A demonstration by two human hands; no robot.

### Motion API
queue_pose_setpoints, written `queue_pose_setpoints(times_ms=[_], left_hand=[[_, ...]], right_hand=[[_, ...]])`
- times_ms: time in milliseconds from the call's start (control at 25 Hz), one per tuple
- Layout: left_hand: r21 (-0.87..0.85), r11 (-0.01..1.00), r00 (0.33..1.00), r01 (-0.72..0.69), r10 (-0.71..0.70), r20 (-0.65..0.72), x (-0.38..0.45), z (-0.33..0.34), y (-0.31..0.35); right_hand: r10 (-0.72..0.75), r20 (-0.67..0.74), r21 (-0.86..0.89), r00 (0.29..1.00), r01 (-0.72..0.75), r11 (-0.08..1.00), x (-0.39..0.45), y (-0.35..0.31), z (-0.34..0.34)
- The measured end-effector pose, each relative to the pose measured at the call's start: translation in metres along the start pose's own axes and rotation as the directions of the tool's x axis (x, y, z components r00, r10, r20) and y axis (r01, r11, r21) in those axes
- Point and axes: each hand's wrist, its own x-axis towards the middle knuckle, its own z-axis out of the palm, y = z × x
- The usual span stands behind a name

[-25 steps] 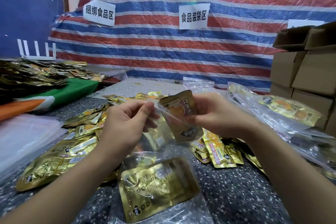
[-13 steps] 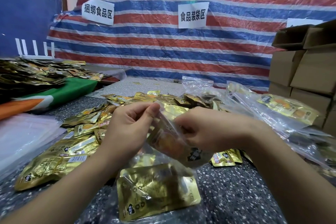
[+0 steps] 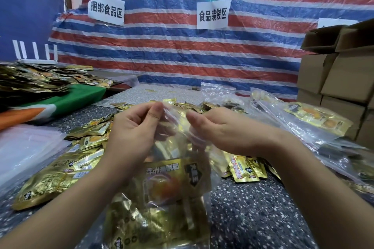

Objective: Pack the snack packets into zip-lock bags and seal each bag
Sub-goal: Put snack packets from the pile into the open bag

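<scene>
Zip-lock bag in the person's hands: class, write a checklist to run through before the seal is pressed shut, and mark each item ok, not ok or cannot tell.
1. Both hands at the bag's top edge: ok. The left hand and right hand pinch the zip-lock bag at its mouth.
2. Packets inside the bag: ok. Gold snack packets show through the plastic.
3. Packets clear of the zip strip: cannot tell.
4. Seal already closed: cannot tell; the strip is blurred.
5. More loose packets left on the table: ok.

sign (image 3: pixel 106 10) 捆绑食品区, sign (image 3: pixel 213 14) 食品装袋区
</scene>
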Motion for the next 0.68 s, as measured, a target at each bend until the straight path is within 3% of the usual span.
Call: queue_pose_setpoints(times_ms=[160, 400, 560, 680], left_hand=[[-0.059, 0.998, 1.0, 0.008, -0.01, -0.029, 0.003, -0.002, 0.003], [-0.076, 0.997, 1.0, -0.007, 0.009, 0.024, 0.002, 0.002, 0.009], [-0.072, 0.997, 0.999, 0.02, -0.017, 0.039, 0.005, 0.014, 0.016], [-0.047, 0.999, 0.998, -0.008, 0.011, 0.067, 0.015, 0.029, 0.03]], right_hand=[[-0.115, 0.007, -0.1, 0.993, 0.115, 0.988, -0.009, -0.008, -0.008], [-0.208, -0.194, 0.02, 0.959, 0.215, 0.976, -0.019, -0.007, -0.031], [-0.198, -0.221, -0.067, 0.955, 0.188, 0.98, -0.021, -0.005, -0.036], [-0.125, -0.352, -0.131, 0.927, 0.084, 0.988, -0.023, -0.001, -0.044]])
